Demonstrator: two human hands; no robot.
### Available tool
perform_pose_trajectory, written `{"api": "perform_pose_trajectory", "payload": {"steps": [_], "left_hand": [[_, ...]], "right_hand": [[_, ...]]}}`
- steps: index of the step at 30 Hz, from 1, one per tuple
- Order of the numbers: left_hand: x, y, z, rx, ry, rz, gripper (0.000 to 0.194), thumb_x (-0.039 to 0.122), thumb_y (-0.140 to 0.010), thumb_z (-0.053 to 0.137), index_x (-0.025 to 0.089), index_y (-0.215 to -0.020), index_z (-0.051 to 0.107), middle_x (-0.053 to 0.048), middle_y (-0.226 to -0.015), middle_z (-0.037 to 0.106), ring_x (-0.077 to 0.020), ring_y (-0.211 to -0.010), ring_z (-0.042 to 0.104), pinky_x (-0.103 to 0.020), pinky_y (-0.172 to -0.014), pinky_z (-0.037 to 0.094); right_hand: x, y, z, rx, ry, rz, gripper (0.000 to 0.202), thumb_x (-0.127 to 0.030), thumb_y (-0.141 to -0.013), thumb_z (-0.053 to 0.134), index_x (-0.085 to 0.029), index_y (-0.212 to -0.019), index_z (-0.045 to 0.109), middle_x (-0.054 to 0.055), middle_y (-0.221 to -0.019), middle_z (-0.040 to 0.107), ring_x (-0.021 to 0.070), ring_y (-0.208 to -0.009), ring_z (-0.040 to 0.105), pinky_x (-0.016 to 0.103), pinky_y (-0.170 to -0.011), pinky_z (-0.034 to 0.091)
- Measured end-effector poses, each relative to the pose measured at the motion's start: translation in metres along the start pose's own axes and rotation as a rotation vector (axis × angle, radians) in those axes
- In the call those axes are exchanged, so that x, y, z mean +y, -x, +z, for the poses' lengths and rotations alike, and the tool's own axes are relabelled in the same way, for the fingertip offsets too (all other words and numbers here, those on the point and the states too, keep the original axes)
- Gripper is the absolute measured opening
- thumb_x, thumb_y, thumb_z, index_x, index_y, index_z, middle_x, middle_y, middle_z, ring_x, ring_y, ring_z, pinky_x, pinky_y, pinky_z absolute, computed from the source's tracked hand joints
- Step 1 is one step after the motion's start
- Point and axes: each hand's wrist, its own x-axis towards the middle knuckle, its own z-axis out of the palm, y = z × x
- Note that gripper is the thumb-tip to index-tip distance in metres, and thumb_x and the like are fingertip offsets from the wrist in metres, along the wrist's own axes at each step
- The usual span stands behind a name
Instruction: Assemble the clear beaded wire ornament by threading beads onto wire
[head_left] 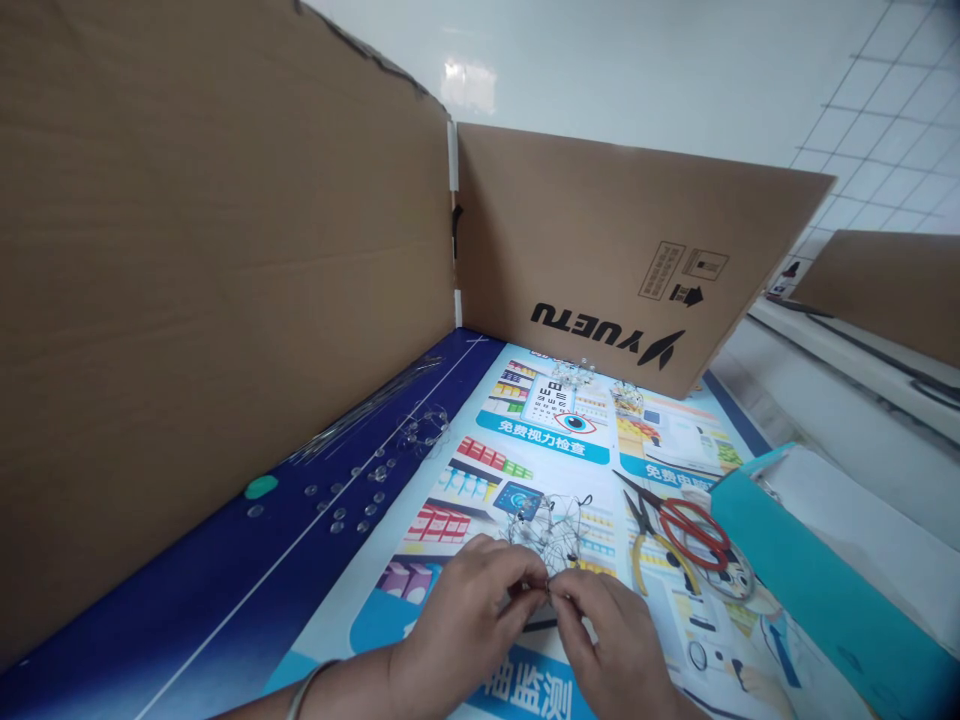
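Note:
My left hand [480, 610] and my right hand [607, 630] meet low in the middle of the head view, fingertips almost touching. Each pinches at one spot of thin wire, though the part between the fingers is too small to make out clearly. A tangle of thin silvery wire [551, 530] rises just beyond the fingertips, over the printed sheet [450, 470]. To the right of it lie pliers with yellow handles [652, 545] and scissors with red handles [694, 535], their blades pointing up and left.
Clear beads [364, 500], a green disc [261, 487] and a bundle of wires [360, 415] lie on the left. Cardboard panels [585, 250] stand behind and left. An open teal box [817, 580] sits at the right. More wire-and-bead pieces [574, 375] rest near the back panel.

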Motion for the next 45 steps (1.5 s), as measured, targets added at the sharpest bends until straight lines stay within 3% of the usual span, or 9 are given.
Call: {"api": "perform_pose_trajectory", "payload": {"steps": [13,27,37,45], "left_hand": [[-0.0022,0.0025,0.0047,0.028,0.007,0.029,0.014,0.008,-0.076,0.053,0.020,-0.081,0.059,0.001,-0.073,0.062,-0.0147,-0.071,0.054,-0.027,-0.067,0.041],[0.0010,0.0005,0.0059,0.044,0.067,-0.005,0.017,0.005,-0.070,0.046,0.018,-0.076,0.056,0.000,-0.068,0.059,-0.0127,-0.064,0.053,-0.024,-0.061,0.041],[0.0008,0.0007,0.0053,0.055,0.056,-0.013,0.018,0.004,-0.066,0.044,0.017,-0.074,0.054,0.001,-0.066,0.056,-0.0118,-0.060,0.052,-0.022,-0.057,0.041],[-0.0031,0.0004,0.0069,0.016,0.090,-0.020,0.015,0.007,-0.074,0.047,0.018,-0.077,0.056,0.001,-0.068,0.059,-0.0116,-0.063,0.054,-0.022,-0.059,0.043]], "right_hand": [[-0.0031,-0.0004,0.0014,0.050,0.066,-0.038,0.013,-0.015,-0.089,0.043,-0.018,-0.090,0.055,0.002,-0.071,0.065,0.0156,-0.061,0.060,0.026,-0.058,0.044],[-0.0049,-0.0021,-0.0002,-0.011,0.013,-0.029,0.014,-0.015,-0.089,0.041,-0.020,-0.088,0.054,0.001,-0.072,0.064,0.0144,-0.062,0.060,0.025,-0.058,0.045],[-0.0005,-0.0028,-0.0037,-0.022,-0.007,-0.114,0.016,-0.011,-0.087,0.042,-0.019,-0.090,0.055,0.004,-0.078,0.066,0.0151,-0.069,0.062,0.025,-0.065,0.048],[0.0037,-0.0029,-0.0033,-0.001,0.017,-0.131,0.017,-0.009,-0.086,0.041,-0.018,-0.089,0.056,0.004,-0.078,0.066,0.0156,-0.072,0.062,0.027,-0.067,0.049]]}}
